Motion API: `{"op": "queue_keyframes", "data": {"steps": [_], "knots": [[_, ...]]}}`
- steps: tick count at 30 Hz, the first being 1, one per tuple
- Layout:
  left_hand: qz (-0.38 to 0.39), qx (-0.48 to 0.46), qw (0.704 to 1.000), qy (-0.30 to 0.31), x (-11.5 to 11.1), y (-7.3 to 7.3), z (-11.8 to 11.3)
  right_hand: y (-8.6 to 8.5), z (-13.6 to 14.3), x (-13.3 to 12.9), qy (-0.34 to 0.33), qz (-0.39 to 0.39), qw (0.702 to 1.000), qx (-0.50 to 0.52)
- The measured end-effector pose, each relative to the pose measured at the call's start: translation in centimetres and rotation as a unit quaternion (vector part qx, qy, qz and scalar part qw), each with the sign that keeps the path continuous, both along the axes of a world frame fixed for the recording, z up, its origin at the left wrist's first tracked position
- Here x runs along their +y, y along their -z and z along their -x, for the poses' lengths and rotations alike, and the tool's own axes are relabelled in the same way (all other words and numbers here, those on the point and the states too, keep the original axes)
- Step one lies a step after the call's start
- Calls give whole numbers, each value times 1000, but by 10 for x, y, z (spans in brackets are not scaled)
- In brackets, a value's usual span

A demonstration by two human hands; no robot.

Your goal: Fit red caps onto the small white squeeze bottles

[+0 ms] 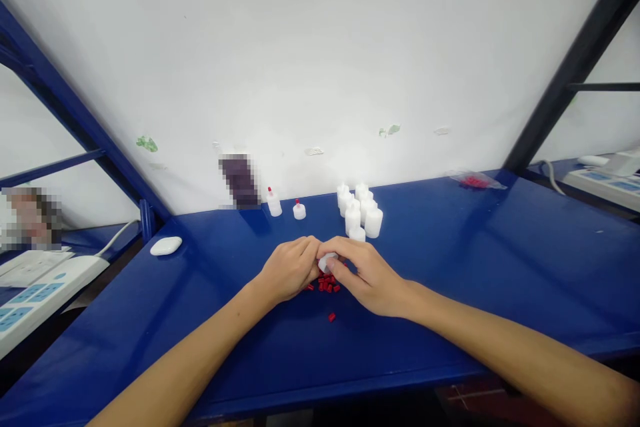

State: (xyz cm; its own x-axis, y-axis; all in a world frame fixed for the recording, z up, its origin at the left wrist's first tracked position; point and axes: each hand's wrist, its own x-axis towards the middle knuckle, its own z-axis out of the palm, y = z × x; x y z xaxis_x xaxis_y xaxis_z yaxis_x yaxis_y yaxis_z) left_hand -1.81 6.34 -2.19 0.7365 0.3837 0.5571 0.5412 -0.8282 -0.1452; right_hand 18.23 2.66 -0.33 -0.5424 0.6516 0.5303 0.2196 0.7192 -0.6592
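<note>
Near the middle of the blue table, my right hand [367, 273] grips a small white plastic bottle [327, 261] between thumb and fingers; only part of it shows. Against it, my left hand [293, 268] is closed with the fingers curled in, and what they hold is hidden. Small red caps [329, 285] lie in a loose pile under and between the hands, and a single red cap [332, 317] lies apart, closer to the front edge. Just beyond my right hand stands a group of white bottles [353, 217].
At the back stand a white bottle with a red tip [274, 203] and a shorter one [299, 211]. A white rounded case [166, 246] lies left. A clear bag of red pieces [475, 181] lies back right. Blue frame posts [95, 127] and power strips [40, 293] flank the table [480, 267].
</note>
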Motion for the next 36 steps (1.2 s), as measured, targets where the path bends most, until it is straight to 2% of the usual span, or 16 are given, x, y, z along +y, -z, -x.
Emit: {"op": "queue_keyframes", "data": {"steps": [7,11,13,16,22,25,29,33,36], "knots": [[28,29,999,-22,2,9,-4,2,4,2,26,43,998,-40],[118,8,982,-149,-3,3,-7,3,-1,6,97,-58,987,-117],[143,-4,972,-187,-6,-3,-3,0,-8,10,152,-119,971,-140],[150,3,974,-168,-7,-7,1,-8,-21,19,220,-158,950,-155],[160,64,975,-142,-5,2,1,-18,-41,32,242,-141,945,-168],[173,53,974,-135,-5,4,1,-23,-43,29,233,-144,943,-191],[192,-24,971,-140,-3,3,2,-26,-39,22,179,-128,940,-261],[172,-121,965,-158,9,7,7,-19,-32,18,150,-114,923,-335],[170,-161,952,-197,21,12,14,-13,-27,17,101,-88,922,-363]]}}
